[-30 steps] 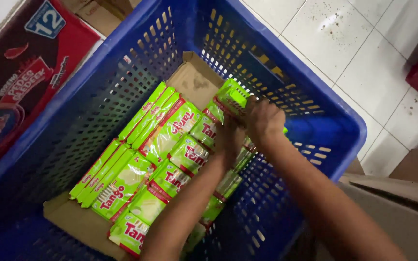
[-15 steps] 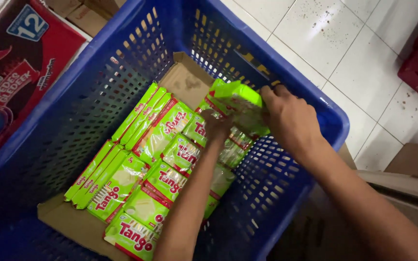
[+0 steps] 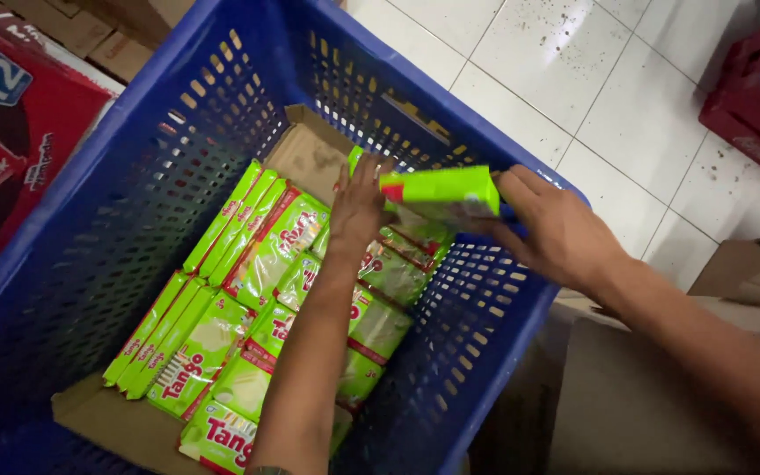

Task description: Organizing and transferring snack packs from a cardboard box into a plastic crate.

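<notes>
A blue plastic crate (image 3: pixel 178 114) with a cardboard sheet (image 3: pixel 310 154) on its bottom holds several green snack packets (image 3: pixel 248 290) laid in rows. My right hand (image 3: pixel 556 233) grips a small stack of green packets (image 3: pixel 440 192) above the crate's far right corner. My left hand (image 3: pixel 358 207) is open, its fingers spread upward against the left end of that stack, with the forearm reaching over the packets inside the crate.
A red printed carton (image 3: pixel 10 132) stands left of the crate. White floor tiles (image 3: pixel 591 79) lie beyond it, with a red crate (image 3: pixel 749 97) at the top right. Brown cardboard boxes (image 3: pixel 749 273) sit at the right, under my right arm.
My right hand has lifted a stack of green packets from the crate's far corner up to rim height. My left hand rose from the packets and now touches the stack's end.
</notes>
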